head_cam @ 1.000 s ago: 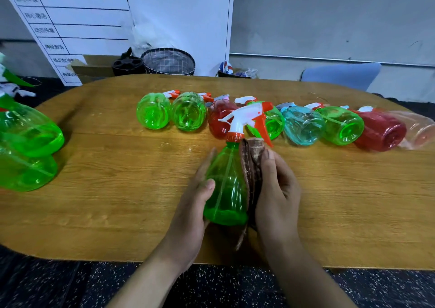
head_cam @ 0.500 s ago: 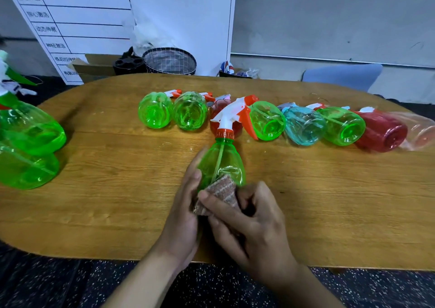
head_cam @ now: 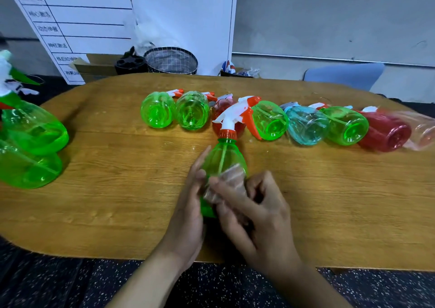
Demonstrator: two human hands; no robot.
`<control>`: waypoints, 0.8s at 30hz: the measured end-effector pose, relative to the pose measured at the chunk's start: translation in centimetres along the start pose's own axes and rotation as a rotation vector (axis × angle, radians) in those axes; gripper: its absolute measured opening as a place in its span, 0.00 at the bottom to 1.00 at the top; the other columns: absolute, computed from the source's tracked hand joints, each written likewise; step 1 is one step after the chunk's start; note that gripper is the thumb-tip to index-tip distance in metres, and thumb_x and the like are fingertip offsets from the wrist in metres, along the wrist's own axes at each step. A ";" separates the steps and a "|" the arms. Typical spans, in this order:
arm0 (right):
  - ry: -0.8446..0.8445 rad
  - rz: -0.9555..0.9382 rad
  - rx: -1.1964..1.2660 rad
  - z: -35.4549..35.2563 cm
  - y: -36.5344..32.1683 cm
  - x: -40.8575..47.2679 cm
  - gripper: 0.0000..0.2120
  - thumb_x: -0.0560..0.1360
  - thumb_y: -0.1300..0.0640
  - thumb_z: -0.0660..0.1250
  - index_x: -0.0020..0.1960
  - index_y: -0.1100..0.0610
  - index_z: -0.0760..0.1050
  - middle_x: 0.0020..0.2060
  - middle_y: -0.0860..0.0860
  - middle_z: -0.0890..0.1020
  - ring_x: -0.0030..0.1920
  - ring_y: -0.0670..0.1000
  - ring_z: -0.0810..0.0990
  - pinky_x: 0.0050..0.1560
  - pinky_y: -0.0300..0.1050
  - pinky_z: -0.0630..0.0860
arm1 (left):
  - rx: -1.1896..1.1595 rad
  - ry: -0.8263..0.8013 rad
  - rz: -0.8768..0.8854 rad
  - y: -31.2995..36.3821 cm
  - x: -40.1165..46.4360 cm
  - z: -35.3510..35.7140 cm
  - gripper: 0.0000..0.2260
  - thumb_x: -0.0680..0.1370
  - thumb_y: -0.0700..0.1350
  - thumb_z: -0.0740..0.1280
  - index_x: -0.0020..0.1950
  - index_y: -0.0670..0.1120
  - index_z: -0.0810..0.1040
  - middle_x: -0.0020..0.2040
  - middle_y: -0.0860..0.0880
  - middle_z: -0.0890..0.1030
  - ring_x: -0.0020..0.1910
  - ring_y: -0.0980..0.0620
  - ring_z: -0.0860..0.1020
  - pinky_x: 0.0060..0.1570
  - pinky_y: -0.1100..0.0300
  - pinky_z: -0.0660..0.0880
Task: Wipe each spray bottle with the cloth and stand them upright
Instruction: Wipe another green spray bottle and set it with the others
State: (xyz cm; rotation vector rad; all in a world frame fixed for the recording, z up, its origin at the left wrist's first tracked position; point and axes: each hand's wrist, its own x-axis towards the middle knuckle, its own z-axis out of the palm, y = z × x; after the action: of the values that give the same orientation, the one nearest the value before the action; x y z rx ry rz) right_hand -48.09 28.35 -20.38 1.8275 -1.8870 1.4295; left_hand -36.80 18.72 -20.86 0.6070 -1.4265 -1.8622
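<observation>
Two bare forearms come into view from the near edge, each ending in a bare hand. The left hand (head_cam: 188, 210) and the right hand (head_cam: 256, 215) wear no gloves, and no rings show on the fingers that can be seen. Both wrists are bare, with no watch, band or bracelet. No sleeve or cuff shows on either arm as far as the near edge of the view. The fingertips of the right hand are blurred, so the nails cannot be made out.
</observation>
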 end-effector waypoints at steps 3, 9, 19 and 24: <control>-0.042 -0.181 -0.104 -0.1 -0.1 -0.6 0.16 0.82 0.50 0.69 0.69 0.45 0.80 0.43 0.51 0.68 0.44 0.49 0.69 0.43 0.42 0.69 | -0.019 -0.022 -0.015 0.3 0.0 0.0 0.23 0.84 0.58 0.58 0.79 0.60 0.72 0.75 0.48 0.79 0.74 0.46 0.78 0.72 0.44 0.71; 0.151 0.202 0.041 -0.1 1.0 1.9 0.16 0.84 0.47 0.64 0.71 0.42 0.78 0.46 0.49 0.69 0.47 0.46 0.73 0.46 0.38 0.72 | 0.096 -0.028 0.009 0.0 -0.2 0.2 0.24 0.83 0.58 0.62 0.80 0.57 0.72 0.77 0.48 0.77 0.76 0.45 0.75 0.77 0.35 0.68; -0.041 -0.069 -0.047 0.0 0.0 -0.1 0.16 0.82 0.48 0.67 0.70 0.44 0.81 0.44 0.49 0.68 0.46 0.49 0.70 0.42 0.46 0.72 | -0.010 0.003 -0.024 0.2 0.0 0.0 0.22 0.84 0.58 0.58 0.78 0.62 0.72 0.75 0.49 0.79 0.74 0.47 0.78 0.75 0.42 0.70; -0.014 -0.124 -0.049 -0.2 0.6 -0.3 0.15 0.84 0.47 0.67 0.70 0.44 0.79 0.44 0.50 0.68 0.45 0.49 0.70 0.42 0.45 0.72 | -0.040 -0.007 -0.045 0.5 -0.3 0.3 0.23 0.83 0.58 0.62 0.79 0.58 0.73 0.75 0.46 0.79 0.75 0.44 0.77 0.76 0.41 0.68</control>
State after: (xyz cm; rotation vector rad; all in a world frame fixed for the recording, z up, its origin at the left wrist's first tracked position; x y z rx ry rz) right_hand -48.67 28.54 -20.77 1.8996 -1.7651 1.3216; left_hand -36.74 19.05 -20.25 0.6179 -1.3871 -1.9255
